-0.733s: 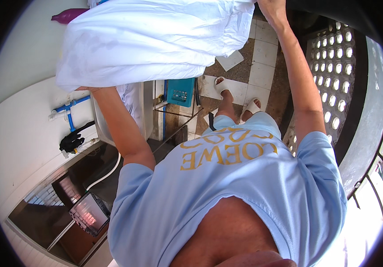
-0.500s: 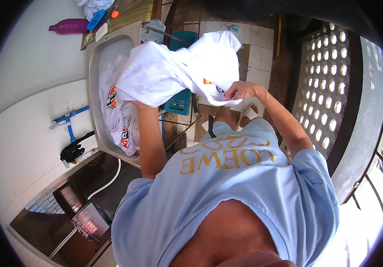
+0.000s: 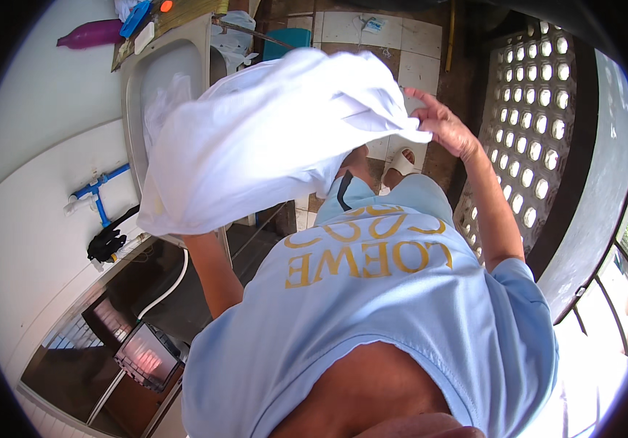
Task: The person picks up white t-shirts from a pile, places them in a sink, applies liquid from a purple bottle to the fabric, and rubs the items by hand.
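Note:
A white shirt (image 3: 255, 146) is spread in the air in front of me, its cloth billowing from over the sink to my right side. My right hand (image 3: 445, 130) pinches its right edge between the thumb and bent fingers, while the index finger points outward. At the shirt's left end, my left forearm (image 3: 212, 274) reaches up under the fabric. The cloth covers my left hand, so its fingers are hidden. Behind the shirt, some white cloth (image 3: 164, 102) lies in the metal sink (image 3: 130, 102).
Blue pipes (image 3: 95, 193) and a black glove-like bundle (image 3: 106, 246) are on the wall at the left. A purple bottle (image 3: 91, 34), blue brush-like item (image 3: 135, 18) and white bar (image 3: 144, 38) sit beyond the sink. A teal basket (image 3: 284, 44) stands behind the shirt. Perforated blocks (image 3: 525, 124) line the right.
The shirt has opened out from a gathered bunch, and its printed patch no longer shows. My right hand has moved right with the edge; my left arm has moved left and lower, under the cloth.

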